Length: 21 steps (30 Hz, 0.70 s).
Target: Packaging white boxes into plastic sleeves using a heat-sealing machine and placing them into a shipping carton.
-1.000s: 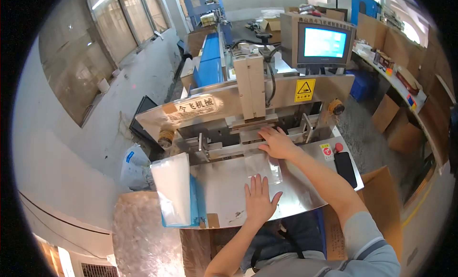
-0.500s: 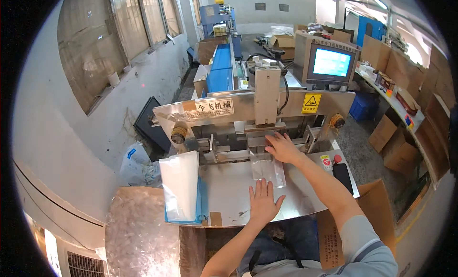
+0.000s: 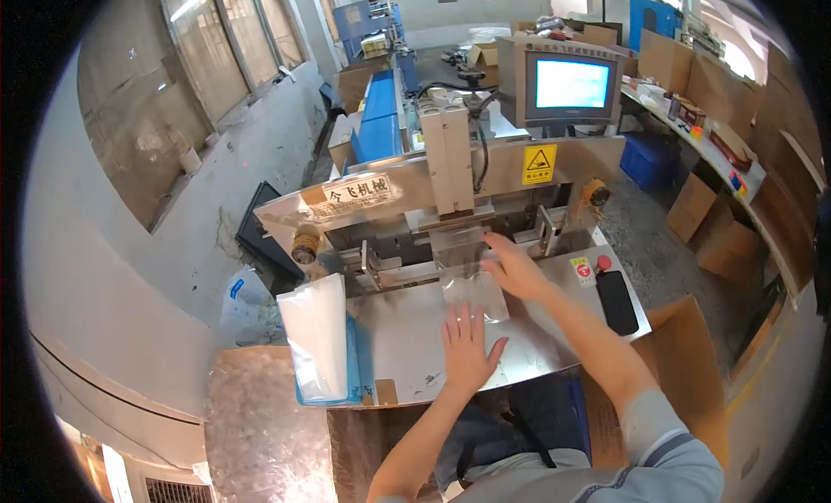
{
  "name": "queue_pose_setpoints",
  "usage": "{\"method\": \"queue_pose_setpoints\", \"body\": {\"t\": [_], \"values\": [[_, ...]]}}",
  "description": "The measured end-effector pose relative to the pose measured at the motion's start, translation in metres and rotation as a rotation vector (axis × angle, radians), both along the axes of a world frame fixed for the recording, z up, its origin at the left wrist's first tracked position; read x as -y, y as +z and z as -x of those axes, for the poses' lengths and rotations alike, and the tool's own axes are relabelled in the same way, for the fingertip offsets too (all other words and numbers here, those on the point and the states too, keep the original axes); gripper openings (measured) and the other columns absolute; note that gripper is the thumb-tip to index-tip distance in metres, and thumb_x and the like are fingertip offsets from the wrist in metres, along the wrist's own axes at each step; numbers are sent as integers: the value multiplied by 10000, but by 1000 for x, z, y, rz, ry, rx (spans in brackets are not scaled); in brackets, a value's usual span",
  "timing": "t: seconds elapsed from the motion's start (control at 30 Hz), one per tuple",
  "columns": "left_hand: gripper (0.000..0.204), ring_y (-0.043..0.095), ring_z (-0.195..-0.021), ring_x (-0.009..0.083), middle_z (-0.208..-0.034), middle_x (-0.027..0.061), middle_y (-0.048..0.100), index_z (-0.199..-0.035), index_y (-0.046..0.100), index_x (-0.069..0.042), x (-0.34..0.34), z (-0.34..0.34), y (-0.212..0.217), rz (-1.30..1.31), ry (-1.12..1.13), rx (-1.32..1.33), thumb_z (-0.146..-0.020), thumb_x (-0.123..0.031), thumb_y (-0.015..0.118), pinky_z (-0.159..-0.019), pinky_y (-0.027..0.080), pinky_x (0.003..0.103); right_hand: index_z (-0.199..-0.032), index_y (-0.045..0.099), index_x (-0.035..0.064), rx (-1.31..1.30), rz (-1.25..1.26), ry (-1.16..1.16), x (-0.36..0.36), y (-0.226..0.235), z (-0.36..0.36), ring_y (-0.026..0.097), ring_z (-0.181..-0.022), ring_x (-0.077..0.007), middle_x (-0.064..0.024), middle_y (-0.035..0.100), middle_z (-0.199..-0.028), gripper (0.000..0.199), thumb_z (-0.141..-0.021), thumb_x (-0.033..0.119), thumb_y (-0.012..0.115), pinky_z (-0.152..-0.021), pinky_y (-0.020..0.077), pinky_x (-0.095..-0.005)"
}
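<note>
A clear, flat plastic bag (image 3: 474,297) lies on the metal worktable (image 3: 402,334), its far end at the jaws of a machine (image 3: 450,161). My left hand (image 3: 468,354) is palm down with fingers spread, the fingertips at the bag's near edge. Beside the bag's far right side is my right hand (image 3: 521,271), thumb and forefinger stretched apart toward the jaws. Whether its hidden fingers touch the bag I cannot tell. A stack of clear bags (image 3: 313,337) leans on a blue holder (image 3: 353,364) at the table's left.
A red button (image 3: 603,262) and a black phone-like slab (image 3: 617,300) are at the table's right. Behind the machine stand a lit monitor (image 3: 571,83) and a blue conveyor (image 3: 381,113). Cardboard boxes (image 3: 692,213) stand at right; a box of clear plastic (image 3: 268,425) is at lower left.
The whole view has shifted, moving the machine left in the picture. My right hand has moved from over the bag's far end toward its right side. My left hand stays near the bag's near edge.
</note>
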<state>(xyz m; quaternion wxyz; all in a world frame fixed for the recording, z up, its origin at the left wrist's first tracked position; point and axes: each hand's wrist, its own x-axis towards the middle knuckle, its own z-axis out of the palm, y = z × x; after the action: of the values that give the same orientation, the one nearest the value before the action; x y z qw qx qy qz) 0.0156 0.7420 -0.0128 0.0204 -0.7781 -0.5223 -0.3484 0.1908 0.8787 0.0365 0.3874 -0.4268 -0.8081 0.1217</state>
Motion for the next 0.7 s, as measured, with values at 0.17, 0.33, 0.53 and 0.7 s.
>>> {"method": "queue_pose_setpoints", "body": {"t": [0.17, 0.33, 0.53, 0.7], "values": [[809, 295, -1451, 414, -1526, 228, 389, -1439, 456, 12, -13, 2, -12, 130, -126, -161, -898, -568, 613, -1155, 222, 608, -1319, 543, -25, -5, 332, -136, 108, -24, -30, 508, -1289, -417, -247, 561, -1358, 477, -942, 250, 642, -1104, 396, -442], [651, 401, -1376, 411, -1443, 230, 479, -1336, 527, 21, 9, 4, -16, 150, -151, -130, -920, -469, 630, -1123, 285, 598, -1231, 604, -6, 141, 3, -136, 153, -52, -61, 505, -1283, -429, -216, 581, -1338, 435, -876, 222, 709, -1093, 394, -499], [503, 492, -1273, 412, -1327, 234, 555, -1255, 574, 22, 22, 3, -1, 175, -149, -67, -892, -307, 688, -1093, 340, 574, -1199, 624, 5, 145, 58, -197, 156, -45, -59, 506, -1290, -412, -205, 583, -1336, 418, -864, 237, 716, -1100, 387, -510], [438, 549, -1131, 401, -1205, 189, 595, -1190, 616, -8, 25, -3, 2, 182, -144, -2, -831, -224, 743, -1014, 425, 519, -1220, 609, 23, 189, 150, -189, 155, -36, -69, 483, -1309, -379, -188, 533, -1377, 437, -882, 289, 687, -1093, 390, -535]]}}
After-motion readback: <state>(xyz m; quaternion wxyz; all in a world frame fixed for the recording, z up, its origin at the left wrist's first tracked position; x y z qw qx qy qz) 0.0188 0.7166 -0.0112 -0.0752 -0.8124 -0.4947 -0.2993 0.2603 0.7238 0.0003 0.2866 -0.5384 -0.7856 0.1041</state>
